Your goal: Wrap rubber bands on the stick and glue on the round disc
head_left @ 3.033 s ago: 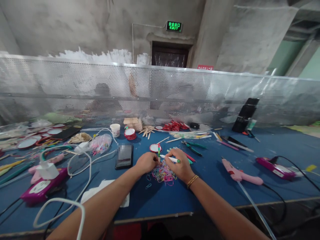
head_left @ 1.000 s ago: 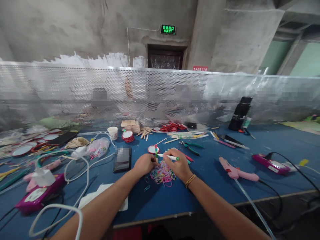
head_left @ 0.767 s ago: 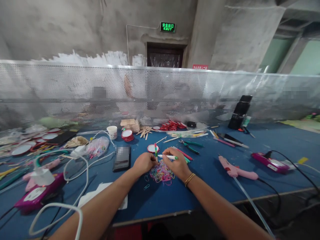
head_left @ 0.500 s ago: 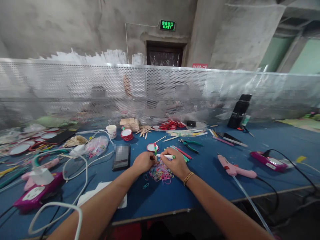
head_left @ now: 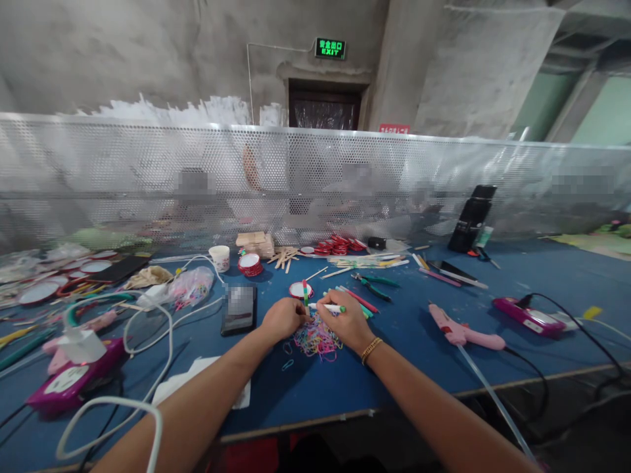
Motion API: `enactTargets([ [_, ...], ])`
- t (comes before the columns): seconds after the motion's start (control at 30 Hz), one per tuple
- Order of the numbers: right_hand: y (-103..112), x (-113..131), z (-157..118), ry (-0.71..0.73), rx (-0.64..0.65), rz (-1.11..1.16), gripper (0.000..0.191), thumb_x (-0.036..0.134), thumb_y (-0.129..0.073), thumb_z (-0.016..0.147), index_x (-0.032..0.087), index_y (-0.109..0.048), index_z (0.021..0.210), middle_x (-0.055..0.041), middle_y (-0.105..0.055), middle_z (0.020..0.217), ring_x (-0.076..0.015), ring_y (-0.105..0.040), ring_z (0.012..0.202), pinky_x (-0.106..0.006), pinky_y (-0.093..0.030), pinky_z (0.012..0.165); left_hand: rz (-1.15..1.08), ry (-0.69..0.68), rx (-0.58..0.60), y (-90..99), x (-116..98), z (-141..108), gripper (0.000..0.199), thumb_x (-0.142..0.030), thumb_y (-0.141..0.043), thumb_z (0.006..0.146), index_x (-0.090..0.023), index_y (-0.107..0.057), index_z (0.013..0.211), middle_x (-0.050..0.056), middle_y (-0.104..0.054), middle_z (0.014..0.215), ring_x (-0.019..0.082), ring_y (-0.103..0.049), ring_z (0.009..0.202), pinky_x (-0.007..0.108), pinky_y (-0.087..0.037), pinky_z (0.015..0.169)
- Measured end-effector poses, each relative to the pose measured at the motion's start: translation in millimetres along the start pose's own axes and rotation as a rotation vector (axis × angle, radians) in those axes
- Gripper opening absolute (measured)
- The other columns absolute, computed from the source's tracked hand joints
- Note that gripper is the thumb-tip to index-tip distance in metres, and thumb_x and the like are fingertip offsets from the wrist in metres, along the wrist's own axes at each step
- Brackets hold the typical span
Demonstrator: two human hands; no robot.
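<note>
Pinched in my left hand (head_left: 286,320) is a thin craft stick (head_left: 305,293), held upright, with red at its top and green below. My right hand (head_left: 349,323) grips a white marker pen (head_left: 336,308) with a green end; its tip points left and meets or nearly meets the stick. Beneath both hands lies a loose pile of colourful rubber bands (head_left: 316,343). A white disc with a red rim (head_left: 296,290) rests just behind the stick. Several coloured markers (head_left: 363,301) lie beyond my right hand.
A phone (head_left: 239,312) and a paper cup (head_left: 219,259) stand to the left, near white cables. Green-handled pliers (head_left: 377,282) and a pink glue gun (head_left: 463,334) lie to the right. Craft sticks, stacked red-rimmed discs (head_left: 250,264) and a perforated metal screen (head_left: 315,177) are at the back.
</note>
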State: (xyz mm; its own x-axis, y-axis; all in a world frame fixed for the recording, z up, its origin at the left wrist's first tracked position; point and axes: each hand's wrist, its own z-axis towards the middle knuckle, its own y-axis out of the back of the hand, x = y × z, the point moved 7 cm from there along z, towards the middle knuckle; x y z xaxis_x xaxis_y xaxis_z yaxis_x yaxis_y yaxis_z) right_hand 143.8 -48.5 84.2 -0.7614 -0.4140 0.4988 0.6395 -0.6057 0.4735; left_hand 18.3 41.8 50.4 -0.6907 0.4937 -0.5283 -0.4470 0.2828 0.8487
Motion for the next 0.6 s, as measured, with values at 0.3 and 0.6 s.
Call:
enactTargets([
  [0.3,2.7,1.1,0.1,0.013,-0.021,-0.011,0.019,0.024,-0.055,0.083,0.020,-0.056,0.065,-0.0007,-0.060,0.067,-0.0145,-0.053,0.067,-0.025,-0.037,0.065,-0.009,-0.004,-0.012,0.7,0.6,0.1,0.018,-0.035,-0.066,0.072,-0.018,-0.072,0.074,0.000,-0.064,0.062,0.011,-0.053,0.057,0.022,-0.032,0.054],
  [0.6,2.5,0.2,0.0,-0.001,-0.010,-0.023,0.019,0.024,-0.054,0.083,0.020,-0.057,0.065,-0.0009,-0.060,0.067,-0.0144,-0.053,0.067,-0.025,-0.037,0.065,0.010,0.023,0.010,-0.6,2.0,0.6,0.018,-0.035,-0.065,0.071,-0.018,-0.072,0.074,-0.001,-0.063,0.062,0.011,-0.052,0.057,0.023,-0.032,0.054],
])
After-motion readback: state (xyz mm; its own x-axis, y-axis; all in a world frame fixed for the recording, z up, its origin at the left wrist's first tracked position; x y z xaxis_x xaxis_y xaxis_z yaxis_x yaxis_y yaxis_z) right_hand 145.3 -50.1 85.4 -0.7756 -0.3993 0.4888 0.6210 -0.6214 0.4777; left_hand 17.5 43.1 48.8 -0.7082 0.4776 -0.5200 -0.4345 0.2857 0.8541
